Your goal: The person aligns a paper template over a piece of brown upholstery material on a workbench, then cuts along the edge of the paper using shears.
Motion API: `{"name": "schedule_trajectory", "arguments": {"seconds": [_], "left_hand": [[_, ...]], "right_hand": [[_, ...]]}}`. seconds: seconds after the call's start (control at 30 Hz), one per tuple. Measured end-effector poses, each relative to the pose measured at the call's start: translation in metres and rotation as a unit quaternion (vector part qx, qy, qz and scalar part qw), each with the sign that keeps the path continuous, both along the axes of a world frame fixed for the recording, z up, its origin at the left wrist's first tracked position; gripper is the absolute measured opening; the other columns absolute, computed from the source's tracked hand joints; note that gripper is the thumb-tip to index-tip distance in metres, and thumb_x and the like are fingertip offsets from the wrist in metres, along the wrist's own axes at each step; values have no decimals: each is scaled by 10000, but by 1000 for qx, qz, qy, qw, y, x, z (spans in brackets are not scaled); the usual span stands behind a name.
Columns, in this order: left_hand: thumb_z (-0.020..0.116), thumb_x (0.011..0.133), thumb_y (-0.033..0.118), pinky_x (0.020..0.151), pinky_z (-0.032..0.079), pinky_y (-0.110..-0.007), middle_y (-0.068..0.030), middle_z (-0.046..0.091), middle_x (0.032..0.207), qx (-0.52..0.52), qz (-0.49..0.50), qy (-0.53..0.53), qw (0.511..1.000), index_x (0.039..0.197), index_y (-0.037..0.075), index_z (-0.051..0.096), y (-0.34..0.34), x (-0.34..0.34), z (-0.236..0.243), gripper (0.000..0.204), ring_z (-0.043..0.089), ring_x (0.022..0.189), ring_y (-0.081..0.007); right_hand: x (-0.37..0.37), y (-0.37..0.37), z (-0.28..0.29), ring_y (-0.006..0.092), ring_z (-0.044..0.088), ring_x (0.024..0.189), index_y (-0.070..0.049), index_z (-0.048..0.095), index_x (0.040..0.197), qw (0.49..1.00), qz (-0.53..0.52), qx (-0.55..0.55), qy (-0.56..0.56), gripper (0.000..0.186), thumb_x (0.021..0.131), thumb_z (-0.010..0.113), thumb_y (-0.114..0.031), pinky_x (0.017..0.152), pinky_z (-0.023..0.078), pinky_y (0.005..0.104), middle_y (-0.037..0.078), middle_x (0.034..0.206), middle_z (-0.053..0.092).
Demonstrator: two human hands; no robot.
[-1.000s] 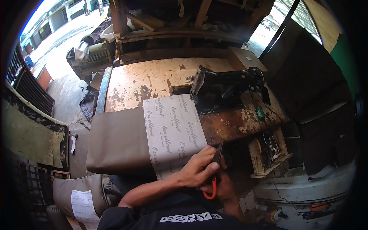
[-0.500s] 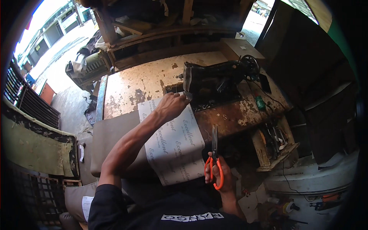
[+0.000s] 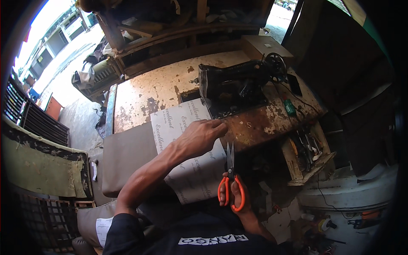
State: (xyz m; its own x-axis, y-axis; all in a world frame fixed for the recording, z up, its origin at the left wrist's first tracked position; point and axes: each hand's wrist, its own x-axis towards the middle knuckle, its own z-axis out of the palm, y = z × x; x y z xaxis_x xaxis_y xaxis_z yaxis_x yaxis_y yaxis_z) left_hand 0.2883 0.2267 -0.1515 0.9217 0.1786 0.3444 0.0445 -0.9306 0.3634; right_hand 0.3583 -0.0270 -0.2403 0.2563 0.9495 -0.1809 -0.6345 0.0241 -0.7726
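Observation:
My right hand (image 3: 237, 196) holds a pair of scissors (image 3: 230, 172) with orange handles. Their blades point away from me and stand slightly apart, just off the right edge of the sheet. My left hand (image 3: 204, 135) lies over a white printed sheet (image 3: 170, 123), its fingers pinched together at the sheet's right edge. What the fingertips hold is too small to make out. The sheet's far end reaches the needle end of a black sewing machine (image 3: 238, 85). Left of the sheet, a dark grey-brown panel (image 3: 127, 157) spreads over the table's front edge.
The machine stands on a worn wooden table (image 3: 140, 93). A green spool-like item (image 3: 289, 107) and a dark phone-like slab (image 3: 294, 85) lie to its right. An open drawer (image 3: 306, 148) with tools juts out at the right. A cardboard-coloured box (image 3: 265, 46) sits behind.
My left hand has moved from beside the needle toward me and to the right, along the sheet's edge. The scissors have shifted slightly left and their blades have parted.

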Motion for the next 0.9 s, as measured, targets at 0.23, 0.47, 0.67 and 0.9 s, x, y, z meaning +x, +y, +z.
{"name": "schedule_trajectory", "arguments": {"seconds": [0.23, 0.47, 0.67, 0.9], "left_hand": [[609, 829, -50, 668, 561, -443, -136, 647, 853, 18, 4, -31, 999, 1052, 36, 639, -17, -3, 36, 241, 679, 770, -343], [653, 850, -24, 696, 606, -412, -138, 718, 931, -4, 34, -7, 999, 1108, 41, 660, -24, -21, 47, 266, 728, 799, -328], [670, 839, -31, 643, 599, -413, -126, 704, 880, -21, 43, -27, 998, 1117, 60, 663, -35, -24, 53, 293, 718, 755, -325], [711, 793, 12, 524, 530, -355, -40, 648, 736, 55, 90, -115, 988, 998, 96, 722, -34, -38, 44, 222, 673, 625, -223]], "right_hand": [[-11, 5, -2, 187, 639, 777, -38, 435, 1357, 995, 24, 98, 16, 671, 968, 581, -565, 665, 590, 347, 105, 948, 604], [11, 33, 12, 195, 620, 788, -83, 438, 1344, 993, -16, 105, -50, 830, 885, 516, -770, 609, 563, 339, 101, 933, 578], [28, 26, 14, 168, 606, 688, -40, 435, 1306, 993, -62, 83, -47, 884, 821, 566, -768, 537, 533, 300, 101, 867, 575], [19, 29, 13, 133, 542, 591, -39, 419, 1293, 995, -59, 43, -61, 864, 850, 588, -761, 454, 487, 270, 53, 788, 509]]}}
